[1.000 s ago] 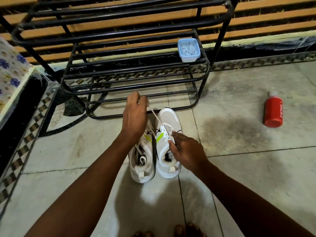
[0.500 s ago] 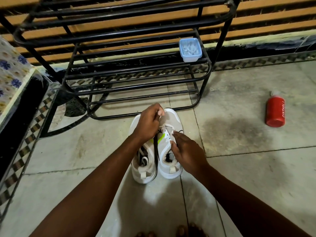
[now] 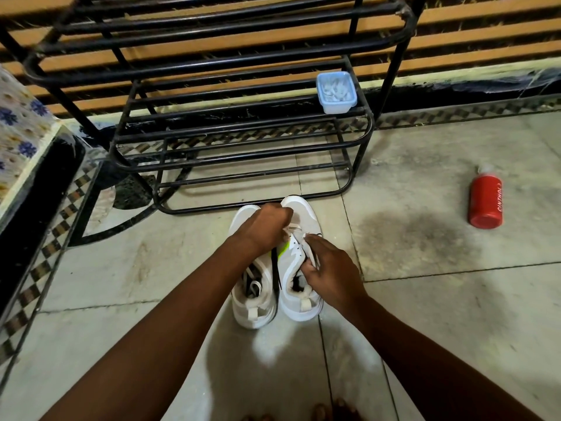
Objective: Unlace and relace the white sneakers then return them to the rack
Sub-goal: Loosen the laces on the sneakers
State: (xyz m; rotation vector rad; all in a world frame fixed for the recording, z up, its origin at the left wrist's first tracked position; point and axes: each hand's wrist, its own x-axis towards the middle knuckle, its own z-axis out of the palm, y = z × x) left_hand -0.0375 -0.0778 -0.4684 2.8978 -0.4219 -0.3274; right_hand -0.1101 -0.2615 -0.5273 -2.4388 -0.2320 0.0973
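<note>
While both white sneakers [image 3: 277, 268] sit side by side on the floor, toes just short of the rack's [image 3: 243, 165] bottom front rail, lacing looks only partway done, so racking is left. Left hand [image 3: 262, 227] is curled over the right shoe's lace [image 3: 294, 228] near the toe; right hand [image 3: 329, 268] pinches the eyelet edge. Lime-green accents, tongues loose.

I count two white sneakers [image 3: 274, 268] side by side, two hands [image 3: 299, 250] on them, one black rack [image 3: 243, 129], one blue tub [image 3: 336, 92] and one red bottle [image 3: 485, 202] on the floor.
</note>
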